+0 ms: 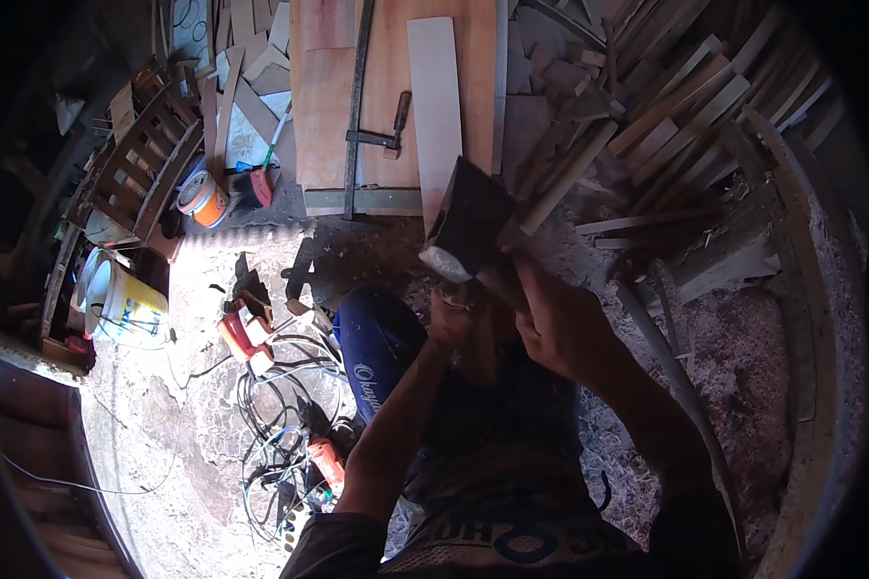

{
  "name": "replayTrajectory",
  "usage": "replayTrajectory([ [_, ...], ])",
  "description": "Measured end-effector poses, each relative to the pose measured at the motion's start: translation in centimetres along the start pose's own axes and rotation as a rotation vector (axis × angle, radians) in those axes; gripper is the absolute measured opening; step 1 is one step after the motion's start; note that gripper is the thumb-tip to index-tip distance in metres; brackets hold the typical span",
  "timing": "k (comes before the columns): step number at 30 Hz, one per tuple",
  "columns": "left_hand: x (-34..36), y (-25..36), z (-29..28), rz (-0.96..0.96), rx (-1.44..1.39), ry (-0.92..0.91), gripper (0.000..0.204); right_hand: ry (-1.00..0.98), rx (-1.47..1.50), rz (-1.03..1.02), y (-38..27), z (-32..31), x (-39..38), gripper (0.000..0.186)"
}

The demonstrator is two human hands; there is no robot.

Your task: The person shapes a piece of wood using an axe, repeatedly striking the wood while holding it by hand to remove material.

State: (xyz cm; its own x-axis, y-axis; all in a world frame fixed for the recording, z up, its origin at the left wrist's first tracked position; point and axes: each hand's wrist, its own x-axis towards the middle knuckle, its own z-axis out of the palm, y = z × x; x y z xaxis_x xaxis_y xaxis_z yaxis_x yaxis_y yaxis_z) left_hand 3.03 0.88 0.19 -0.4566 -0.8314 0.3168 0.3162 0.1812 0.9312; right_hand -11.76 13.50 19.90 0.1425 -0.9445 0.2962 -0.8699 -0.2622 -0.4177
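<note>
Both forearms reach forward, left hand (451, 323) and right hand (550, 318) clenched side by side.

Hard sunlight falls on the concrete floor (164, 425) to the left of the hands, bleaching it almost white and throwing glare off the white bucket (126, 304), while the hands, left hand (451, 323) and right hand (555, 323), sit in deep shade with little detail in them. The boards (396, 87) above the hands take a softer, warm, even light, and the stacked offcuts (666, 106) to the upper right look dim and muddy. Straight edges bow toward the rim, the corners go black in a round vignette, and the picture is slightly soft and grainy throughout.
</note>
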Motion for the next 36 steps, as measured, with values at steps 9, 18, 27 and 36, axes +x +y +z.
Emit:
replayTrajectory([
  [9, 7.2, 2.8, 1.2, -0.129, -0.349, -0.044, 0.021, -0.100, 0.381, 0.498, 2.7, 4.9, -3.2, 0.072],
  [18, -10.7, 2.2, 1.4, 0.028, 0.439, -0.181, 0.020, 0.266, 0.520, 0.309, 4.4, 8.1, -4.8, 0.061],
  [27, -6.6, 1.2, 1.5, 0.400, 0.967, -1.309, 0.033, 0.030, 0.906, 0.645, 3.1, 6.4, -5.6, 0.067],
  [36, 17.4, 13.0, -3.9, 0.709, 0.613, 0.524, 0.014, 0.152, 0.442, 0.633, 7.2, 7.1, -10.7, 0.071],
])
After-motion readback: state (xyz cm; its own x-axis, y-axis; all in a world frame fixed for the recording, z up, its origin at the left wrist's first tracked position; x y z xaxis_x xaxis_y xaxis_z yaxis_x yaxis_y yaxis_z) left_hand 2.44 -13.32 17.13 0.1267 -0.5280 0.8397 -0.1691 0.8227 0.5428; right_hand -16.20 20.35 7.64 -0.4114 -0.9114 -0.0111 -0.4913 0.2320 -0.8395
